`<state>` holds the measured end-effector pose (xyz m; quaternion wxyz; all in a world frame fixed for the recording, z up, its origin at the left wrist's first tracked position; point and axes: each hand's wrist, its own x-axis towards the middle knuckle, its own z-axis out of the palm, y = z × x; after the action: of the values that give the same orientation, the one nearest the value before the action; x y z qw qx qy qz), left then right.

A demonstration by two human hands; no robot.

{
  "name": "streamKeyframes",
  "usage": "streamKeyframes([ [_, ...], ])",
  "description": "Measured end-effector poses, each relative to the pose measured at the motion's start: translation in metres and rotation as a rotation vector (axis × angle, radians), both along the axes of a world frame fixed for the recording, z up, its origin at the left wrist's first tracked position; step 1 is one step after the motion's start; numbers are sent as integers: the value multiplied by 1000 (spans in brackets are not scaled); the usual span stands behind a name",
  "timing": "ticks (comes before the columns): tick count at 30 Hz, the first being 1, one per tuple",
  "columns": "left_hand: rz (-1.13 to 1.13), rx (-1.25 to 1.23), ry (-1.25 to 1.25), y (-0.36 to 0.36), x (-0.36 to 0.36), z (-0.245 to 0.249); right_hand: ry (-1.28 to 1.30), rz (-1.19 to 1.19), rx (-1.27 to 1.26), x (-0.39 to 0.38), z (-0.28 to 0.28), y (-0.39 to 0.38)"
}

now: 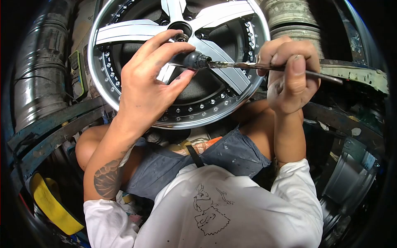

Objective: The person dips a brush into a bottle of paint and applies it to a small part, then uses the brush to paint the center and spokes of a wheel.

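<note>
A small dark bottle (191, 60) with a threaded neck is pinched between the thumb and fingers of my left hand (142, 76). It lies tilted, its mouth pointing right. My right hand (292, 76) is closed around a thin paintbrush (240, 65), held almost level. The brush tip is right at the bottle's mouth, and its bristles are hidden there. Both hands are over a silver five-spoke wheel rim (223, 62) with a polished lip and a ring of small bolts. The rim's open centre hole is just behind my left fingertips.
Worn metal wheel barrels (41, 70) are stacked at the left, with more wheel barrels (293, 16) at the upper right. A green-edged phone (76, 74) lies left of the rim. Blue metal bars (58, 120) cross beside my legs. A yellow strip (56, 206) sits lower left, a grey wheel (349, 177) lower right.
</note>
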<state>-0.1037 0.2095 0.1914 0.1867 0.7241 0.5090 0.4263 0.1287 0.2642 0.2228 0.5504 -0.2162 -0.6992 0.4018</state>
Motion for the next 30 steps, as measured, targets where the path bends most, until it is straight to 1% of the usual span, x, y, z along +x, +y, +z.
streamKeyframes([
  [2, -5, -37, -46, 0, 2, -1, -57, 3, 32, -1, 0, -3],
  [3, -8, -56, -69, 0, 2, -1, -83, -14, 105, -3, -1, 1],
  [6, -11, -80, -46, 0, 2, -2, -274, -36, 179, -4, 6, 0],
  [9, -20, -78, -75, -1, 3, -1, -295, -3, 128, -4, 3, 2],
  [11, -17, -39, -44, -1, 3, -2, -293, 41, 85, -4, -1, 2],
  [14, -4, -24, -26, -2, 5, -1, -373, 45, 95, -10, -5, 1],
  [15, 1, -24, -24, -2, 5, 0, -229, -8, -79, -18, -6, -4],
  [22, 36, 61, -8, -3, 6, 0, -193, 19, -147, -28, -16, -5],
  [25, 53, 91, 25, -5, 6, -4, -197, -35, -297, -35, -16, -9],
  [26, 58, 105, 29, -6, 6, -6, -237, -37, -401, -33, -18, -8],
  [28, 66, 134, 34, -5, 5, -7, -164, -45, -477, -36, -18, -7],
  [30, 73, 115, 21, -4, 4, -5, -153, -52, -537, -37, -17, -6],
])
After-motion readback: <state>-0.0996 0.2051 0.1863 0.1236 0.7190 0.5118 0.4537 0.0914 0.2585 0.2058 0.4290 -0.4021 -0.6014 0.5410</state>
